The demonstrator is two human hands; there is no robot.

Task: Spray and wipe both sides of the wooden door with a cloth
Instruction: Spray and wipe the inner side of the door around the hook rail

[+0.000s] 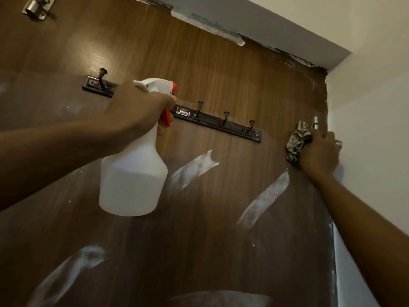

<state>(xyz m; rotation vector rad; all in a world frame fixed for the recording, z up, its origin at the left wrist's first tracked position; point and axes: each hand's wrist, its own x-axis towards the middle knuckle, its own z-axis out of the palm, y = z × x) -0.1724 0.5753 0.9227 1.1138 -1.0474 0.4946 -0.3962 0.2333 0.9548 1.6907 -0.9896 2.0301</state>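
A brown wooden door [221,76] fills the view, seen from below, with whitish tape or paint streaks across its lower part. My left hand [137,107] grips a white spray bottle [132,173] with an orange trigger and nozzle, raised in front of the door and pointed at its upper middle. My right hand [318,154] presses a crumpled striped cloth [296,142] against the door's right edge, just below a small metal hinge piece.
A dark hook rail [217,122] with several hooks crosses the door behind the bottle. A metal bolt latch [37,7] sits at the top left. Peeling tape [208,25] runs along the top frame. A white wall [371,107] meets the door on the right.
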